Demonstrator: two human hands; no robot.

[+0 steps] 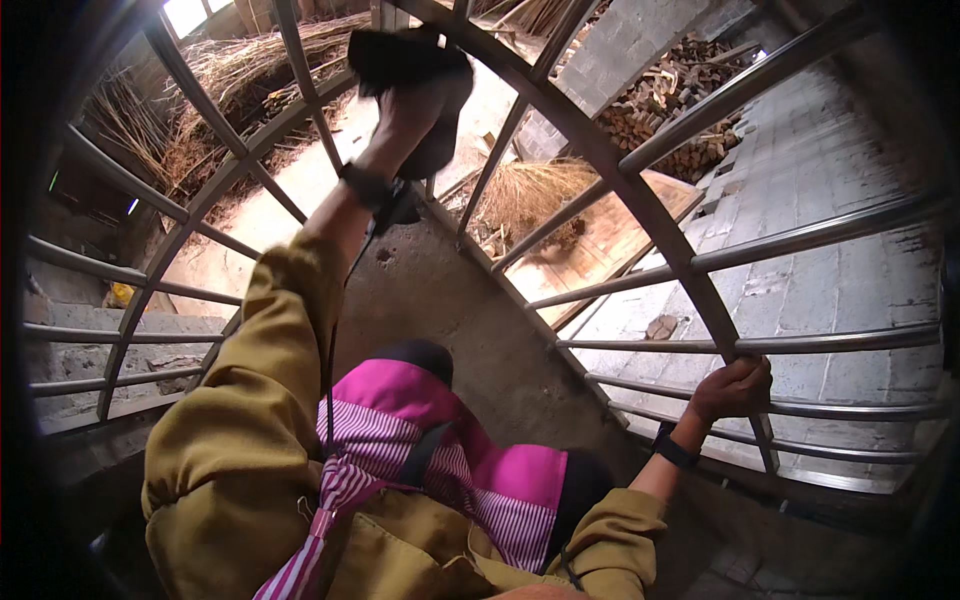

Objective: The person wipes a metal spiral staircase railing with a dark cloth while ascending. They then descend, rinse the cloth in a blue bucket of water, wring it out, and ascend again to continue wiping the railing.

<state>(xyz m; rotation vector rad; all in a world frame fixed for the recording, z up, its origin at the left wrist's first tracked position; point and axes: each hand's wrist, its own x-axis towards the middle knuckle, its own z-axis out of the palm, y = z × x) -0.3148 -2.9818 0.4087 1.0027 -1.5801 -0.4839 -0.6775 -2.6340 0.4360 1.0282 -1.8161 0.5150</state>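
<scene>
My left hand (412,112) is stretched far forward, against the upper part of a metal-barred grille (652,206). It holds a black cloth (446,139), which covers most of the fingers and hangs down beside the wrist. The cloth lies against the bars; the exact grip is hidden. At the right, my right hand (733,388) is closed around the grille where a flat upright strip (712,322) crosses a round bar (847,410). Both wrists carry dark bands.
Beneath me is a concrete surface (450,300). Beyond the bars are dry brushwood (247,82), a straw bundle (532,195) by a wooden board (637,225), stacked firewood (675,120) and a grey block wall (817,262). My striped magenta apron (375,427) covers my lap.
</scene>
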